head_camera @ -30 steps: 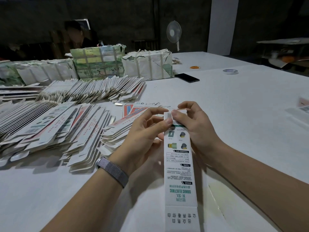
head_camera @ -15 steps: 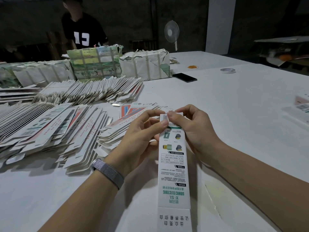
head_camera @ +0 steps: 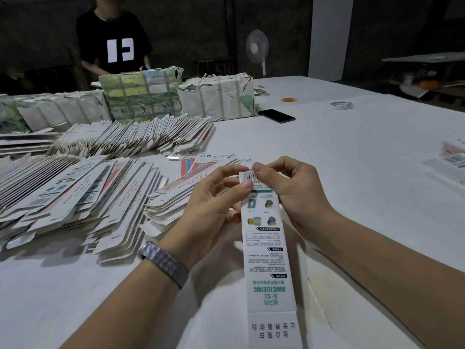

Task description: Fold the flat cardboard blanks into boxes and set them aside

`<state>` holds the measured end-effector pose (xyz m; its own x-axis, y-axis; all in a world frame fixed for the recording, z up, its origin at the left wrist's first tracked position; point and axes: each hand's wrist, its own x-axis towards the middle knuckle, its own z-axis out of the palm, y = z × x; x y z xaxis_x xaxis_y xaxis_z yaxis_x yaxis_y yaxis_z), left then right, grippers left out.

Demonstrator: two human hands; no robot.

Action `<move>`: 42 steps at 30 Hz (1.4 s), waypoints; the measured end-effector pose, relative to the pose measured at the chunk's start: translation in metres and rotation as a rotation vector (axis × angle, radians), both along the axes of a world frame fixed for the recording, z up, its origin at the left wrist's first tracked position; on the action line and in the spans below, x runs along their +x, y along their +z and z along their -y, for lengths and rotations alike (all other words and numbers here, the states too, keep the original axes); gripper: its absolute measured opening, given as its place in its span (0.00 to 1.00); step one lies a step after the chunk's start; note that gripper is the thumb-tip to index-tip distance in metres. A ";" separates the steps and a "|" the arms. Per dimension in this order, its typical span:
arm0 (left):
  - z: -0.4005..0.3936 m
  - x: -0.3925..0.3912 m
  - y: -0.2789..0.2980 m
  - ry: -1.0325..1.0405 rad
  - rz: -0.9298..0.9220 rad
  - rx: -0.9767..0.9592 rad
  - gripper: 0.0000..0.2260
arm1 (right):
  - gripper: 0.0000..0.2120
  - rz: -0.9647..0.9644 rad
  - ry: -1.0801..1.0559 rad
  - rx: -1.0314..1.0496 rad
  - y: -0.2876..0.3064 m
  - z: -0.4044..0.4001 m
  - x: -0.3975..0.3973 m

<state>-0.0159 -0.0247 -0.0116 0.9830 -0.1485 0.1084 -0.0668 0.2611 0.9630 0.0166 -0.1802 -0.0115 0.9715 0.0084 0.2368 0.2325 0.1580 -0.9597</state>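
My left hand (head_camera: 214, 205) and right hand (head_camera: 297, 195) both pinch the far end of the box (head_camera: 264, 238) — it runs from center toward six o'clock above the counter (head_camera: 352, 159). I should tuck the end flap squarely, pressing evenly; flat blanks (head_camera: 75, 195) wait at nine o'clock.

Box (head_camera: 266, 248) held over the table (head_camera: 352, 152) near edge, left hand (head_camera: 214, 210) and right hand (head_camera: 297, 195) on either side of its far end. Fanned blanks (head_camera: 75, 197) lie left; bundles (head_camera: 176, 96) behind them. Phone (head_camera: 276, 115) right of the bundles, tape (head_camera: 341, 105) further right.
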 end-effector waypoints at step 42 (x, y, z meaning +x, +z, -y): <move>-0.004 0.005 0.006 0.268 0.173 -0.015 0.25 | 0.39 0.289 0.169 -0.618 0.017 0.004 -0.010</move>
